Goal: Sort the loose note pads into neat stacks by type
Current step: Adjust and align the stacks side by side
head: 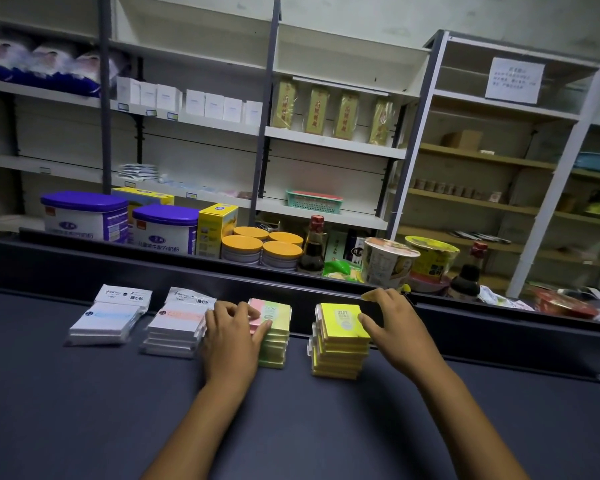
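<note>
Both forearms reach out over the dark counter (84, 410) toward a row of four stacks near its far edge. The left hand (231, 336) lies on the pink-green stack (274, 336), fingers bent over the top pad and thumb laid along its near side, gripping it lightly; the hand also touches the right edge of the pink-white stack (179, 329) beside it. The right hand (392, 323) is spread fairly wide, its thumb touching the right edge of the yellow stack (340, 339) and its fingers arched above the far corner, holding nothing that I can tell. At the far left sits the blue-white stack (106, 322), apart from both hands. By the look of it, the sorting is almost done and the step in hand is squaring up. The yellow stack leans, with pads stepped out on its left side, so it wants a flat palm on each side, pressed in together, then the same near and far. The left hand should steady the pink-green stack from above while nudging it, not dragging the wrapped pads next to it, whose slick sleeves probably slide easily. Keep gaps between stacks so types stay distinct. Beyond the counter's raised edge stand tubs (125, 221), cans (262, 249) and bottles (314, 245), then shelves (326, 136).
</note>
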